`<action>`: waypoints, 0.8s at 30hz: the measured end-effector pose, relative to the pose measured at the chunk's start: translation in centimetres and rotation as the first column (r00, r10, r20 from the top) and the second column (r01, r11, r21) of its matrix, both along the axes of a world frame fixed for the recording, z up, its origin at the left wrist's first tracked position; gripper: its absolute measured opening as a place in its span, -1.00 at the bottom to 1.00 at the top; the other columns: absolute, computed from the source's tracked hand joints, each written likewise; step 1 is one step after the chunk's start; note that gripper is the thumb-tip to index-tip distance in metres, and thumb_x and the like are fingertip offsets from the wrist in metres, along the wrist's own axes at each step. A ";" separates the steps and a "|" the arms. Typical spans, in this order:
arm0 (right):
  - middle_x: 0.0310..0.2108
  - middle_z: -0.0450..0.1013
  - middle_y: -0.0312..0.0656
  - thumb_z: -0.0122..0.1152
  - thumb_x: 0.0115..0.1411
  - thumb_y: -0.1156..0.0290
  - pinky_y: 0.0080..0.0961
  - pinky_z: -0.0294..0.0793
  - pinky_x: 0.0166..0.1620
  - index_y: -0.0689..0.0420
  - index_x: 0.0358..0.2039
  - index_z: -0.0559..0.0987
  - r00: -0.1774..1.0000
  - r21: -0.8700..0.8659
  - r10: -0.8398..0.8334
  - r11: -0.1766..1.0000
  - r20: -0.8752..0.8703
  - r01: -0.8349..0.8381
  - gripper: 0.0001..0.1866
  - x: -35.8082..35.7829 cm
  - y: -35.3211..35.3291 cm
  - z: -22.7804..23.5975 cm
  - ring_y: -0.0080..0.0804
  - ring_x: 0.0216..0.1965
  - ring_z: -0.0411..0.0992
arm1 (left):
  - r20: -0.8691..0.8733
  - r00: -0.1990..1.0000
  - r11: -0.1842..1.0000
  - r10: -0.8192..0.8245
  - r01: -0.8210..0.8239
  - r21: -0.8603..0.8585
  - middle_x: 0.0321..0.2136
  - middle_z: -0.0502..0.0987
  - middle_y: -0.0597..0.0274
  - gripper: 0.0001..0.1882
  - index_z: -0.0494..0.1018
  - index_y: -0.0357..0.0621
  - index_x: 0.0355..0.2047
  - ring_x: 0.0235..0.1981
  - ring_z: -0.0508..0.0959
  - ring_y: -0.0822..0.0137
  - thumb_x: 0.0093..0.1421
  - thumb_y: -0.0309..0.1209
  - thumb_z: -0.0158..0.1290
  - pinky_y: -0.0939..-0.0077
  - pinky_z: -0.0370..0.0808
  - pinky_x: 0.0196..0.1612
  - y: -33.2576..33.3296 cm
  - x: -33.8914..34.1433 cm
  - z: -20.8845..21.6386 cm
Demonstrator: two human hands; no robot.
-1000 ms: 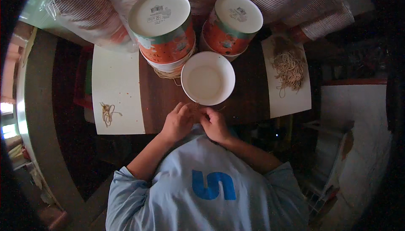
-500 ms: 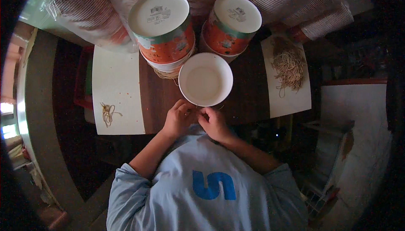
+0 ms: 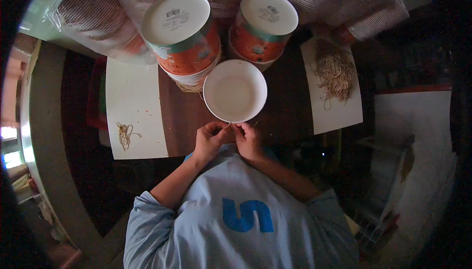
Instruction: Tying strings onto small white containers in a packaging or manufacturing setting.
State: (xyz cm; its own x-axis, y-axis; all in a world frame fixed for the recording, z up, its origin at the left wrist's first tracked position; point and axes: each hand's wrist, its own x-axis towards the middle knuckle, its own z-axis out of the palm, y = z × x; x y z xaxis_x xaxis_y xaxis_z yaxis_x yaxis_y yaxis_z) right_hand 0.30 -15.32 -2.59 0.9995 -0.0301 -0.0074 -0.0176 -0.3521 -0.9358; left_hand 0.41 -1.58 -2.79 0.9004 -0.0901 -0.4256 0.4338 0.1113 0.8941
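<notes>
Thin tan string (image 3: 230, 123), one short bit showing — at the fingertips, by the near rim of the white, round, open paper tub (image 3: 235, 92). Left hand (image 3: 209, 140) and right hand (image 3: 250, 141): both curled, thumb and forefinger pinched closed, no gap visible, string apparently caught between the tips. Most of it is hidden, so can't tell its length or whether it's knotted. Can't tell if fingers touch the rim either.

Handling, my read: string is near weightless, limp, kinks and tangles easily, hard to break by accident. Take it near the ends, fingertip pinch. Tub is probably light, stiff at the rim, softer in the wall — hold by the rim, don't squeeze.

Counts:
- hands: 2
- white tub, mouth up: 1
- orange-and-green printed paper tubs, upturned, white bases up: 2, left one (image 3: 189, 55) and right one (image 3: 260, 40), each atop a stack; number beneath unclear
- big tan string bundle (image 3: 336, 77): 1, on the right white board (image 3: 324, 119)
- small string tangle (image 3: 125, 136): 1, on the left white board (image 3: 135, 92)
- clear-plastic-wrapped cup stacks (image 3: 96, 15) behind: several, too blurred to count
</notes>
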 end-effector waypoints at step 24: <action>-0.24 0.48 -0.27 0.00 0.19 0.44 -0.65 0.35 -0.13 0.23 -0.18 0.51 0.940 0.536 0.230 0.842 -0.251 -0.063 -0.77 0.0 -0.6 0.2 -0.61 -0.23 0.39 | -0.211 0.977 0.979 0.035 -0.076 -0.187 -0.43 0.53 0.22 -0.79 0.45 -0.35 -0.29 -0.45 0.49 0.46 0.14 -0.41 0.02 0.62 0.43 -0.37 0.0 -0.3 1.8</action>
State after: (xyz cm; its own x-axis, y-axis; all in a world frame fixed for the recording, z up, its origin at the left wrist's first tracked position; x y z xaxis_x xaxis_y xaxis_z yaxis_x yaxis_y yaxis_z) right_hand 0.35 -15.97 -2.43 0.9392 0.2086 -0.2729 -0.3074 0.1559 -0.9387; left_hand 0.07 -1.59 -0.94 0.8012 -0.1410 -0.5816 0.5942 0.3021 0.7454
